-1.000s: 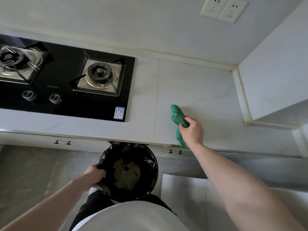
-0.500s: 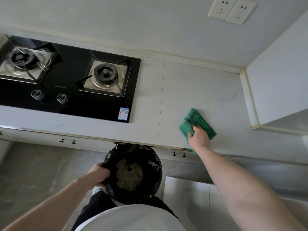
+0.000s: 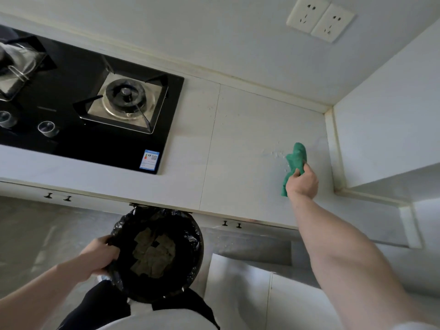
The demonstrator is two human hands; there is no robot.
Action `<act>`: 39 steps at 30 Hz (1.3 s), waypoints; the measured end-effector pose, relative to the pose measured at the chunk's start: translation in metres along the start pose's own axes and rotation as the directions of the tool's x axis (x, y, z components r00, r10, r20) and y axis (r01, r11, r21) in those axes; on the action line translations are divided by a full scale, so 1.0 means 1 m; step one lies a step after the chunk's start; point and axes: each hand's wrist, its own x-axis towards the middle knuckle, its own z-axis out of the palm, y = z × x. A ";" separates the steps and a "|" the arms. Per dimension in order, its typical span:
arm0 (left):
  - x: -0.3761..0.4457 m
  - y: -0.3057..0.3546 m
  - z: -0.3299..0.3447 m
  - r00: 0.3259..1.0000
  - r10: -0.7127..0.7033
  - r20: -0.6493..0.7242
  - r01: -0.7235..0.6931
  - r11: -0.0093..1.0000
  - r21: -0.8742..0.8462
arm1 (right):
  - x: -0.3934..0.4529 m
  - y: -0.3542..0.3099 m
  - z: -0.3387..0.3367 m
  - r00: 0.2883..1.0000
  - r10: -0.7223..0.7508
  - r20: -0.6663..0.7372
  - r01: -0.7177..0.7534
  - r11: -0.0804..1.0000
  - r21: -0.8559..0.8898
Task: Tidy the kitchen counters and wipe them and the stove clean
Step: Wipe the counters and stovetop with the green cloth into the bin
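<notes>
My right hand [image 3: 302, 181] grips a bunched green cloth [image 3: 295, 163] on the pale counter [image 3: 238, 144], near the right corner by the white side wall. Small white crumbs or drops [image 3: 277, 154] lie on the counter just left of the cloth. My left hand [image 3: 101, 254] holds the rim of a round bin lined with a black bag [image 3: 157, 253], kept below the counter's front edge; crumpled scraps lie inside it. The black glass stove [image 3: 78, 110] with two burners sits to the left.
A raised white ledge [image 3: 371, 148] bounds the counter on the right. Two wall sockets [image 3: 320, 19] sit above. Stove knobs [image 3: 47, 128] are at the front left. Cabinet door knobs [image 3: 232, 224] show under the counter edge.
My right hand has swept the green cloth rightwards across the counter towards the corner and bunched it up. The left hand keeps hold of the bin under the edge.
</notes>
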 end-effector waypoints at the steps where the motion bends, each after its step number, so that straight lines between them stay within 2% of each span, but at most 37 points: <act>1: 0.002 -0.001 0.000 1.000 -0.005 -0.004 0.005 1.000 -0.004 | 0.005 0.001 0.002 1.000 0.028 0.013 -0.028 1.000 -0.002; 5: 0.004 0.000 0.006 0.999 -0.016 -0.052 0.016 1.000 0.003 | 0.014 0.005 0.026 0.980 0.135 0.149 -0.129 0.991 -0.045; 10: 0.002 -0.001 0.012 0.997 -0.032 -0.068 0.030 0.999 -0.035 | 0.027 -0.010 0.044 0.961 0.210 0.179 -0.217 0.976 0.022; 12: -0.004 0.002 0.013 0.996 -0.042 -0.076 0.039 0.998 -0.041 | 0.041 -0.019 0.048 0.961 0.198 0.192 -0.209 0.977 0.039; 17: -0.014 0.010 0.015 0.997 -0.047 -0.068 0.041 0.995 -0.089 | 0.067 -0.043 0.064 0.933 0.137 0.332 -0.138 0.990 -0.019; 25: -0.011 0.010 0.011 0.996 -0.061 -0.070 0.057 0.997 -0.060 | 0.044 -0.068 0.078 0.910 -0.135 0.391 0.162 0.986 -0.037; 33: -0.009 0.009 0.009 0.998 -0.033 -0.047 0.031 0.998 -0.049 | -0.013 -0.087 0.079 0.807 -0.333 0.488 0.386 0.922 -0.010; 39: -0.007 0.010 0.011 0.999 -0.026 -0.032 0.025 0.999 -0.046 | -0.055 -0.094 0.075 0.732 -0.413 0.542 0.513 0.857 -0.040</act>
